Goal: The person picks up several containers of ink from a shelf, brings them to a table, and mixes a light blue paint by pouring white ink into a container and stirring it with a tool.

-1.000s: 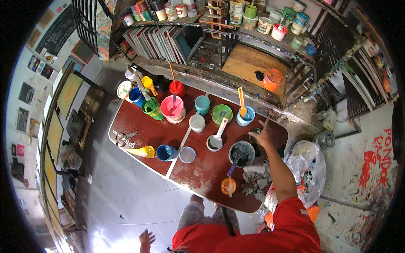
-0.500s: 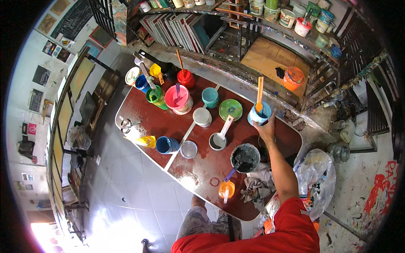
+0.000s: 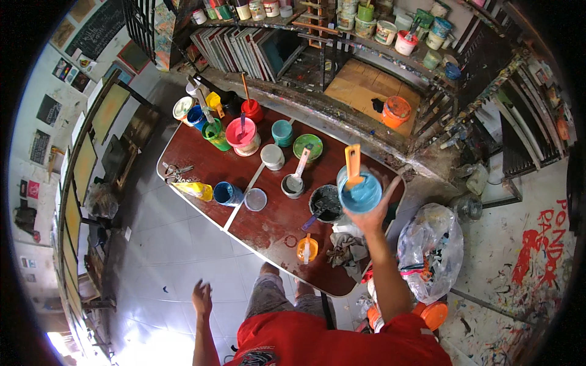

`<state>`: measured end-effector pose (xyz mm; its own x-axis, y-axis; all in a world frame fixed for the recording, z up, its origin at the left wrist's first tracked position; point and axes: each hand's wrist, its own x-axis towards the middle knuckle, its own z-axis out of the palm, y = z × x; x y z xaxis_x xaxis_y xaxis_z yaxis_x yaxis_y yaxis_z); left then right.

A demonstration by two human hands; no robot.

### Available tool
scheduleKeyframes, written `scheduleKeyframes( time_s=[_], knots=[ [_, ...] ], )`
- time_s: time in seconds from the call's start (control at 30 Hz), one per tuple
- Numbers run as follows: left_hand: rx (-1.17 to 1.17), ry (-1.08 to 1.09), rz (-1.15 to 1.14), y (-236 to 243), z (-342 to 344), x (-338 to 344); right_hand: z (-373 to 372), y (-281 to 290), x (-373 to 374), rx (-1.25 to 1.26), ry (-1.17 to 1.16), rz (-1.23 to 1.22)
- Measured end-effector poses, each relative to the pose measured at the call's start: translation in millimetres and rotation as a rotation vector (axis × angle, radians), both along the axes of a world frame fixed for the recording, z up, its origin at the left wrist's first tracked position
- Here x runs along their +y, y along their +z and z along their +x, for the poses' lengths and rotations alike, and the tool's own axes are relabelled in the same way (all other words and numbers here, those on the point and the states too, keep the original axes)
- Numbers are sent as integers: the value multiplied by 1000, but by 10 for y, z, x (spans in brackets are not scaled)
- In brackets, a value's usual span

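Single fisheye view from a head-worn camera, looking steeply down from well above.

The camera faces forward and down over a dark red tabletop (image 3: 201, 161) crowded with paint pots, which sits mid-frame and fairly far below. The person's red shirt (image 3: 329, 341) fills the lower edge, nearest the lens. Shelves (image 3: 342, 55) lie beyond the tabletop at the top. Straight edges curve toward the round black rim. There is no second view to overlap.

You had bright daylight throughout; glare burned out the floor tiles (image 3: 146, 348) near left. Shadows stayed soft. Fisheye bent the edges, and the black rim vignetted the corners.
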<state>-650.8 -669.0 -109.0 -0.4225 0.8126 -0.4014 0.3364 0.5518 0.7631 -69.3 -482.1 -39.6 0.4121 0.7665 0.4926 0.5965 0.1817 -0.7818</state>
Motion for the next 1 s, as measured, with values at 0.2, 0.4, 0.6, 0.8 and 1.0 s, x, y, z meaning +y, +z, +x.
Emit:
scheduleKeyframes(
  time_s=[0.2,0.4,0.6,0.8,1.0],
  knots=[
    [-525,-344,83,979,1863,1291,-746,418,-579,209,212,5],
    [-1382,-408,-345,1265,2527,1421,-1614,564,-1020,57,287,-293],
    [-1663,-218,-234,1157,1693,1373,-2488,707,-737,-62,572,-113],
    [-1666,-46,-42,1105,374,1751,-3883,531,-215,-98,678,-159],
    [-1649,89,23,1107,-1218,2180,-5622,329,424,227,792,-208]
  ],
)
